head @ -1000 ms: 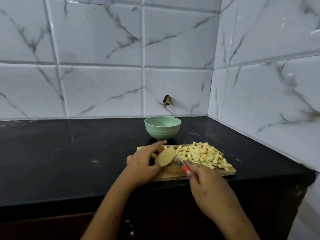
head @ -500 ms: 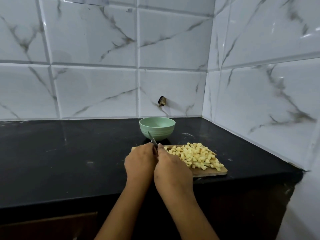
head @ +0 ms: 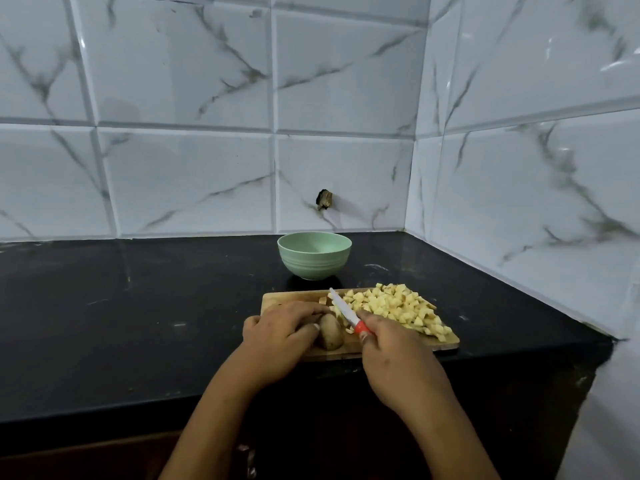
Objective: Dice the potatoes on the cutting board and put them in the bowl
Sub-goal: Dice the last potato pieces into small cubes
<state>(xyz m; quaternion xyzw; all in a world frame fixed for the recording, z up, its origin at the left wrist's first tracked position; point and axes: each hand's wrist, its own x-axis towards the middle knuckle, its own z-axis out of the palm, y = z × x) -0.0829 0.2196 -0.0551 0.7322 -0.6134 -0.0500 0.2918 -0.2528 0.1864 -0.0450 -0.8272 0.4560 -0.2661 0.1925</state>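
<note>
Potato piece [head: 330, 332]: skin up on the cutting board [head: 277, 300], left hand [head: 282, 329] curled over it, fingers gripping. Knife [head: 346, 314]: red handle clenched in right hand [head: 391, 344], blade apparently resting beside the piece. Diced heap [head: 398, 308] on the board's right; bowl [head: 314, 255] behind on the desk (empty). Advice: tuck fingertips back, slice evenly.

The left hand [head: 277, 329] and right hand [head: 394, 358] are shown bare, and both forearms are left uncovered down to the lower edge. Short, pale nails are seen on some fingers [head: 301, 310].
</note>
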